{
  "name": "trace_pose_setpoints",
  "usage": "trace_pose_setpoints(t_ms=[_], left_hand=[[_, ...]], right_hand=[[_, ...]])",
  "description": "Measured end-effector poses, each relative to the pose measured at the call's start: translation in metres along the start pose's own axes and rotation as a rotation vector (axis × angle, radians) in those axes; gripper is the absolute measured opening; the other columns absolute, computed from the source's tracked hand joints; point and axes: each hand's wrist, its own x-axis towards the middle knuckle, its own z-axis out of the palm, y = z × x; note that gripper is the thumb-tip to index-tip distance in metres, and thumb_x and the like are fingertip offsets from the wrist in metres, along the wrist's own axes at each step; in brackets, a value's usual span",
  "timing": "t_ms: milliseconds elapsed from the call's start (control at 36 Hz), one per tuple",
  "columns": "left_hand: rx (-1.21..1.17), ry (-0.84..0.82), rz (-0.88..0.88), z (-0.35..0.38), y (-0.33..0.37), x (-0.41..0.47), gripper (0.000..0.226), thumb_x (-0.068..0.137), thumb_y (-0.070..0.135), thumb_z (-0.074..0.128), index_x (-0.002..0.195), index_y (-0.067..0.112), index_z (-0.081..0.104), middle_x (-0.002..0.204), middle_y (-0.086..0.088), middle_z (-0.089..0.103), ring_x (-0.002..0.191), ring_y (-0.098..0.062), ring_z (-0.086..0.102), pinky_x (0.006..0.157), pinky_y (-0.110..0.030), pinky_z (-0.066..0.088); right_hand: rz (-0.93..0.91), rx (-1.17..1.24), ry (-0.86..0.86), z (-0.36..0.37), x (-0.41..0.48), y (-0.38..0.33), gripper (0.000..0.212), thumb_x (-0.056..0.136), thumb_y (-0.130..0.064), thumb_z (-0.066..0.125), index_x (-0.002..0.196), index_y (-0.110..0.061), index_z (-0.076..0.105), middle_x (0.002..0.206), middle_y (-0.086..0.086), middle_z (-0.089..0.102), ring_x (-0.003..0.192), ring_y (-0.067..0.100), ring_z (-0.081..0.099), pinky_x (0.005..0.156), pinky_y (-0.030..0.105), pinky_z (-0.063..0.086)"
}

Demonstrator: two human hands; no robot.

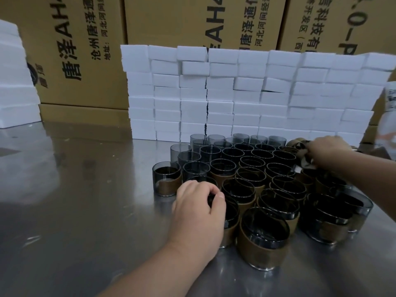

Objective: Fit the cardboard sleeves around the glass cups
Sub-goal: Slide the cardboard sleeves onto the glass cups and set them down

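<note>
- Left hand (pixel 199 209): fingers curl over a cup (pixel 232 213) rim, front-left of the cluster on the table (pixel 85 189).
- Right hand (pixel 327 150): fingers pinch a sleeve (pixel 303 160), back right.
- Steady the cup; lower the sleeve squarely and slide it down evenly.

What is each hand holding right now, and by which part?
Left hand grips a glass cup by its rim. Right hand clutches a cardboard sleeve; which part cannot be told.
</note>
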Motion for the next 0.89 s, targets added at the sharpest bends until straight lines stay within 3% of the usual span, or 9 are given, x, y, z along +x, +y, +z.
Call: trace_pose_setpoints(t_ms=[83,139,222,333,472,528,639,778,889], left_hand=[[0.001,-0.001,0.006,0.000,-0.001,0.000,0.017,0.079,0.040,0.035,0.072,0.033,0.048,0.086,0.021,0.049,0.100,0.004,0.033,0.093,-0.027,0.031],[-0.002,0.005,0.012,0.000,-0.001,0.000,0.017,0.081,0.039,0.037,0.071,0.032,0.049,0.084,0.020,0.050,0.099,0.002,0.034,0.091,-0.025,0.031],[-0.039,0.019,0.019,0.000,-0.002,0.001,0.022,0.090,0.031,0.043,0.069,0.034,0.049,0.083,0.018,0.052,0.097,-0.001,0.037,0.089,-0.024,0.030],[-0.073,0.039,0.038,-0.001,0.001,0.001,0.027,0.078,0.049,0.026,0.071,0.037,0.049,0.084,0.019,0.052,0.098,-0.004,0.041,0.089,-0.017,0.029],[-0.169,0.108,0.005,-0.004,0.001,0.000,0.026,0.081,0.042,0.025,0.073,0.038,0.049,0.086,0.019,0.052,0.094,-0.001,0.044,0.083,-0.002,0.026],[-0.197,0.191,-0.016,-0.005,0.001,-0.001,0.023,0.082,0.036,0.026,0.074,0.039,0.048,0.086,0.021,0.050,0.093,0.007,0.044,0.081,0.001,0.023],[-0.227,0.360,-0.016,-0.006,0.000,0.003,0.021,0.081,0.038,0.027,0.079,0.036,0.047,0.087,0.024,0.046,0.090,0.002,0.042,0.083,-0.003,0.025],[-0.237,0.481,-0.294,-0.019,-0.007,0.021,0.020,0.086,0.003,0.041,0.087,0.021,0.050,0.089,0.010,0.047,0.108,-0.025,0.047,0.098,-0.038,0.037],[-0.067,0.421,-0.197,-0.026,-0.001,0.024,0.021,0.083,0.002,0.044,0.088,0.022,0.051,0.089,0.012,0.043,0.103,-0.014,0.039,0.091,-0.023,0.029]], right_hand=[[0.085,-0.099,0.204,-0.007,-0.008,0.003,0.022,0.085,-0.028,0.053,0.102,-0.020,0.063,0.105,0.004,0.059,0.101,0.024,0.056,0.075,0.030,0.035],[0.141,0.031,0.305,-0.016,-0.014,0.004,0.023,0.088,-0.021,0.049,0.105,-0.012,0.062,0.102,0.011,0.056,0.098,0.031,0.054,0.073,0.033,0.033],[0.218,0.436,0.429,-0.035,-0.032,0.002,0.026,0.090,-0.016,0.046,0.108,-0.005,0.061,0.109,0.020,0.051,0.095,0.039,0.051,0.070,0.036,0.035],[0.207,0.850,0.509,-0.057,-0.074,-0.016,0.025,0.089,-0.013,0.043,0.108,-0.012,0.059,0.114,0.016,0.048,0.087,0.036,0.053,0.072,0.036,0.040],[0.316,1.508,0.570,-0.083,-0.131,-0.054,0.024,0.083,-0.006,0.043,0.091,-0.026,0.054,0.075,-0.004,0.054,0.059,0.016,0.051,0.049,0.025,0.041],[0.336,1.705,0.610,-0.094,-0.146,-0.069,0.024,0.083,-0.005,0.050,0.085,-0.026,0.061,0.072,-0.010,0.058,0.060,0.008,0.053,0.055,0.022,0.046],[0.327,2.036,0.493,-0.111,-0.158,-0.088,0.031,0.083,-0.003,0.058,0.070,-0.029,0.067,0.064,-0.014,0.061,0.049,-0.006,0.051,0.048,0.010,0.040],[0.362,2.125,0.345,-0.114,-0.157,-0.090,0.028,0.084,-0.005,0.056,0.070,-0.028,0.068,0.069,-0.006,0.058,0.065,0.009,0.047,0.062,0.021,0.036],[0.391,2.101,0.297,-0.112,-0.155,-0.091,0.023,0.090,-0.013,0.052,0.071,-0.022,0.062,0.068,-0.004,0.056,0.060,0.009,0.045,0.058,0.021,0.032]])
